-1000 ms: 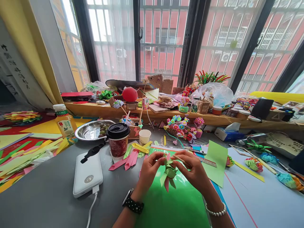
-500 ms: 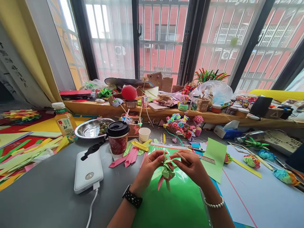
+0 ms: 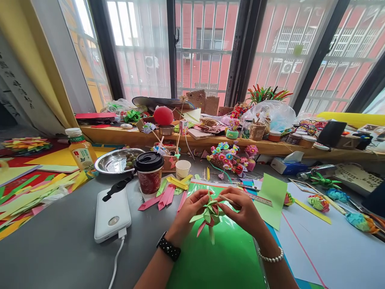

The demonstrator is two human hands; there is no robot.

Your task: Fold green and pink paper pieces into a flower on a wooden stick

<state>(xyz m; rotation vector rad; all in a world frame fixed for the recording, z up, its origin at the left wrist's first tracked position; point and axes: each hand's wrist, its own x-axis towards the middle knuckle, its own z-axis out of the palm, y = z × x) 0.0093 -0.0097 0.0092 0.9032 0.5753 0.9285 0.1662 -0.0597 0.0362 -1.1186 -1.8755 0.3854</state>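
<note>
My left hand (image 3: 189,212) and my right hand (image 3: 243,209) both pinch a small folded paper flower (image 3: 208,216) of green and pink strips, held just above a bright green sheet (image 3: 222,257). A thin wooden stick (image 3: 229,199) lies across my right fingers. A black watch is on my left wrist and a bead bracelet on my right. Folded pink and yellow strips (image 3: 166,196) lie left of my hands.
A white power bank (image 3: 112,214) with cable lies at left, near a lidded coffee cup (image 3: 149,171), a steel bowl (image 3: 118,162) and a juice bottle (image 3: 80,152). Coloured paper piles (image 3: 27,192) fill the far left. A light green sheet (image 3: 272,198), ruler and paper flowers lie right.
The paper flower has been turned in my fingers and its loose strips now splay out to the left and downward. Both hands have stayed in about the same place.
</note>
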